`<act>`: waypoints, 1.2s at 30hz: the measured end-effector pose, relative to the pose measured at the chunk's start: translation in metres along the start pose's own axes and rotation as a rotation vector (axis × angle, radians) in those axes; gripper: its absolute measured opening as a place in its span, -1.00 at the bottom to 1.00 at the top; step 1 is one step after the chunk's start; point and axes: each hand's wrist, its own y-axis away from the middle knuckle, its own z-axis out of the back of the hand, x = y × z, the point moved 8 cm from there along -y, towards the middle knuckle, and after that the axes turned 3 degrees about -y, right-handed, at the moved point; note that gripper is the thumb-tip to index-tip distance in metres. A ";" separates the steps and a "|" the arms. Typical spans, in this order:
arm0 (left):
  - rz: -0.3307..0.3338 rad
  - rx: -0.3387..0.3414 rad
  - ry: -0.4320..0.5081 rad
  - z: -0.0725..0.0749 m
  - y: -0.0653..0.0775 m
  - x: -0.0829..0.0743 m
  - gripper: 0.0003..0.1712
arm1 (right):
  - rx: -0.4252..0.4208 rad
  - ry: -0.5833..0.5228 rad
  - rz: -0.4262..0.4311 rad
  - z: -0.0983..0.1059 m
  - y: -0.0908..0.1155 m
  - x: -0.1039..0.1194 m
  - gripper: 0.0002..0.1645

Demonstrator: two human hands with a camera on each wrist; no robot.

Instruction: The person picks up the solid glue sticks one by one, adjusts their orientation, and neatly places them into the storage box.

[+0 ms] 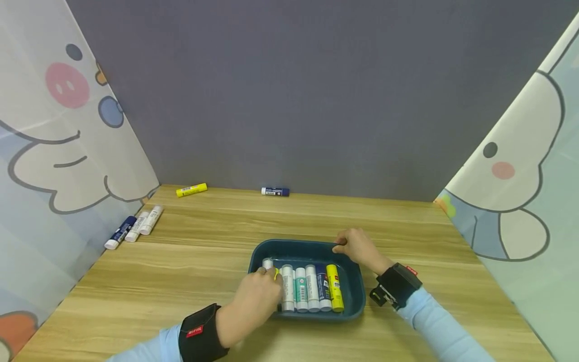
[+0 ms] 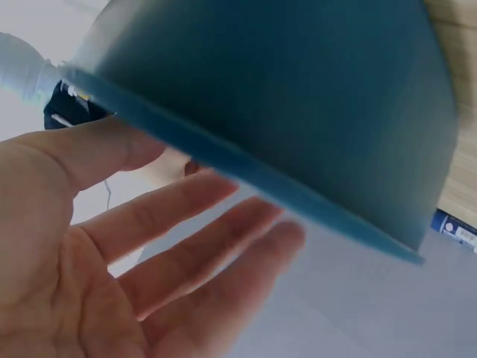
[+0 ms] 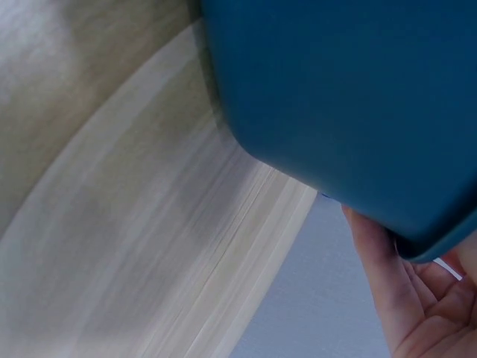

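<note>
A dark teal tray (image 1: 298,243) stands on the table with a row of glue sticks in it. My left hand (image 1: 255,296) reaches over the tray's left end, thumb and forefinger pinching a yellow glue stick (image 1: 276,273) mostly hidden by the fingers. In the left wrist view its other fingers stretch past the rim. Beside it lie a white glue stick (image 1: 287,289), a green-labelled one (image 1: 301,290), a navy one (image 1: 323,289) and another yellow one (image 1: 335,289). My right hand (image 1: 359,249) grips the tray's far right corner, thumb and fingers either side of the rim.
At the table's left edge lie a navy-and-white glue stick (image 1: 120,233) and two white glue sticks (image 1: 137,227). Along the back lie a yellow glue stick (image 1: 192,190) and a navy one (image 1: 275,191). A grey panel (image 1: 289,100) rises behind, with patterned side walls.
</note>
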 end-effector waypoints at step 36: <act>0.499 0.330 0.149 -0.090 0.049 0.218 -0.77 | -0.011 -0.040 0.038 0.000 0.002 -0.002 -0.94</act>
